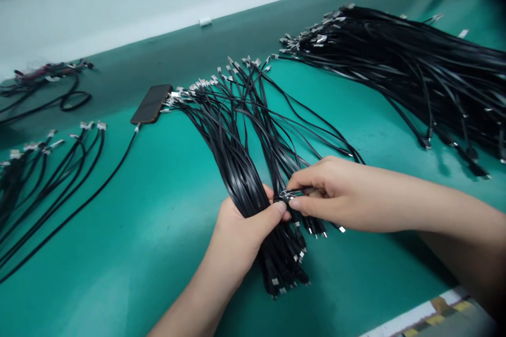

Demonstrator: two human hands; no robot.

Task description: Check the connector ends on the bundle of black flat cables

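Note:
My left hand is closed around a thick bundle of black USB cables. Silvery plugs fan out at the bundle's far end, and more plugs hang below my left hand. Close against the left thumb, my right hand is pinched on a small dark, shiny thing, too blurred to name. A looser bunch of black cables lies beside the held bundle and passes behind my right fingers, its near plugs showing below them.
A phone with a cable plugged in lies left of the bundle's far plugs. On the green table, a large cable pile spreads at right and more cables at left. Tangled wires lie at far left.

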